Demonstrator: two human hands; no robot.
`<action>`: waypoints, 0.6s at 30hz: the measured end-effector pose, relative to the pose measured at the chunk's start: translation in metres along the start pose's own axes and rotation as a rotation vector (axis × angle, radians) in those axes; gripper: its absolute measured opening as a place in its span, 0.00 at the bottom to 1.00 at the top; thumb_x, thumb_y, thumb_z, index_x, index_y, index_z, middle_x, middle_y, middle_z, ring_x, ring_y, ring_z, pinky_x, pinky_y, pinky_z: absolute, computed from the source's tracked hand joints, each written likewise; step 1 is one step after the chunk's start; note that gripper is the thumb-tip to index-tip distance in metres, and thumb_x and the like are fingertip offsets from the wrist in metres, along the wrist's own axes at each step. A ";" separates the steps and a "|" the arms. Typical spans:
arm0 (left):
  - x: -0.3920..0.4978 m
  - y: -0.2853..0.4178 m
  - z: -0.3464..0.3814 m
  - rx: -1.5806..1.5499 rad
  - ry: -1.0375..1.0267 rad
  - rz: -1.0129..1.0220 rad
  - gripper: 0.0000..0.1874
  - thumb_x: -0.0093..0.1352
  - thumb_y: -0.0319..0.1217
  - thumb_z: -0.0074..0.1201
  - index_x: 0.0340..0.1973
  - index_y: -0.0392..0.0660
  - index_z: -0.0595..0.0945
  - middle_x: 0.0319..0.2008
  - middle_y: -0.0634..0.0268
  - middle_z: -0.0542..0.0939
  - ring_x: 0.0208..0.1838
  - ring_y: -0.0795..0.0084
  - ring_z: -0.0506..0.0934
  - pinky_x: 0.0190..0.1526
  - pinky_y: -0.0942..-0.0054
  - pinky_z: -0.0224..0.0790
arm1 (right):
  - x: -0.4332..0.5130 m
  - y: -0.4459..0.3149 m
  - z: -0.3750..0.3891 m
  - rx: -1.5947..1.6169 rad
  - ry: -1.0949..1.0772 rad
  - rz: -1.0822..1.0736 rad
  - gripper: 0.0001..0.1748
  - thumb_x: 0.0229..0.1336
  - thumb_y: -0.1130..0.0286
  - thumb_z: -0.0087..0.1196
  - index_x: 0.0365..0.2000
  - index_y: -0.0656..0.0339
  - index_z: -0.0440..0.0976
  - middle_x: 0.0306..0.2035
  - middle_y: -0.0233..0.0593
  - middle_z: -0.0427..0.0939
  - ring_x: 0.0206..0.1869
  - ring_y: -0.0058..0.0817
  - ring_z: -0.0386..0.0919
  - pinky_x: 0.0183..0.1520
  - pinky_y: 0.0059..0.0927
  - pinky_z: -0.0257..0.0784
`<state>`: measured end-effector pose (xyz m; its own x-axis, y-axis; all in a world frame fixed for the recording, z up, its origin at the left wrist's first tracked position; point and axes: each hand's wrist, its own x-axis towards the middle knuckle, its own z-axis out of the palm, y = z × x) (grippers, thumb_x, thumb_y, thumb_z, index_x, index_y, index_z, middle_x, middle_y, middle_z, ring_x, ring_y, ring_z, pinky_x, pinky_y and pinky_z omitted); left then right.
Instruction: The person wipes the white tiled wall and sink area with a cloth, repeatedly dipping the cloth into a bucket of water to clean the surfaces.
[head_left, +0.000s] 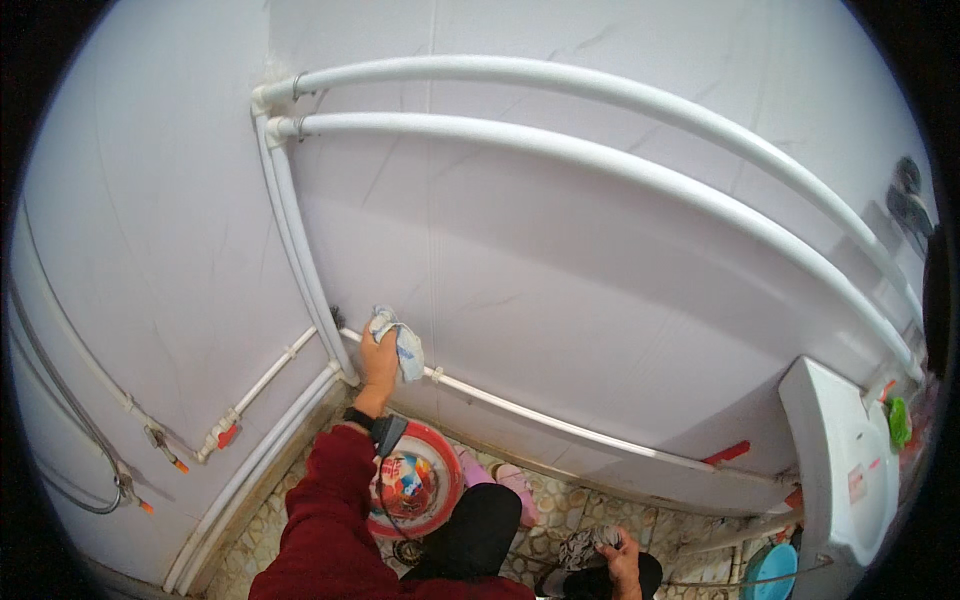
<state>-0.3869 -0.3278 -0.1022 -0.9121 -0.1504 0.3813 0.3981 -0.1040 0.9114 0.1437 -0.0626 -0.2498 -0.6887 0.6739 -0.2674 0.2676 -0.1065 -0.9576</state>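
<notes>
My left hand (381, 361) reaches out to the wall panel and grips a crumpled white cloth with blue marks (407, 351). The cloth is at the thin white pipe (525, 407) low on the wall; whether it touches the pipe I cannot tell. A black strap with a grey device (388, 433) is on my left wrist. Low in the view, my right hand (621, 562) is by my knee, its fingers closed on a bunched grey patterned cloth (589, 546). Below my left forearm stands a red-rimmed basin (452, 457), holding a colourful package or printed bottom; which one is unclear.
Two thick white pipes (480, 127) cross the wall above my hand. On the left wall are a red-handled valve (225, 436) and hoses. A white washbasin (825, 450) juts out at right, above a blue basin (772, 570). Pink slippers (517, 487) lie on the pebble-patterned floor (592, 502).
</notes>
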 end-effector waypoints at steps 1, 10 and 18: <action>-0.004 0.035 -0.001 0.054 -0.027 0.178 0.19 0.63 0.27 0.58 0.50 0.37 0.78 0.39 0.61 0.78 0.45 0.68 0.77 0.49 0.70 0.69 | -0.002 -0.002 -0.001 0.013 -0.006 0.018 0.26 0.50 0.74 0.62 0.50 0.72 0.71 0.43 0.47 0.79 0.46 0.34 0.77 0.49 0.40 0.72; -0.029 0.342 0.072 0.090 -0.334 1.381 0.29 0.62 0.29 0.64 0.59 0.45 0.74 0.54 0.49 0.73 0.57 0.53 0.74 0.58 0.63 0.69 | -0.011 -0.018 -0.002 0.063 -0.023 -0.106 0.24 0.51 0.72 0.64 0.49 0.65 0.74 0.41 0.41 0.80 0.42 0.30 0.77 0.46 0.35 0.72; -0.078 0.489 0.224 -0.143 -0.834 1.282 0.20 0.69 0.34 0.54 0.56 0.43 0.75 0.50 0.53 0.80 0.50 0.60 0.81 0.54 0.65 0.74 | -0.013 -0.021 -0.009 0.013 -0.068 -0.200 0.25 0.53 0.71 0.63 0.51 0.64 0.72 0.43 0.44 0.80 0.46 0.33 0.77 0.49 0.36 0.71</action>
<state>-0.1427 -0.1468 0.3483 0.2664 0.3614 0.8936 0.8952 -0.4364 -0.0904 0.1533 -0.0624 -0.2247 -0.7712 0.6318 -0.0781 0.1125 0.0145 -0.9935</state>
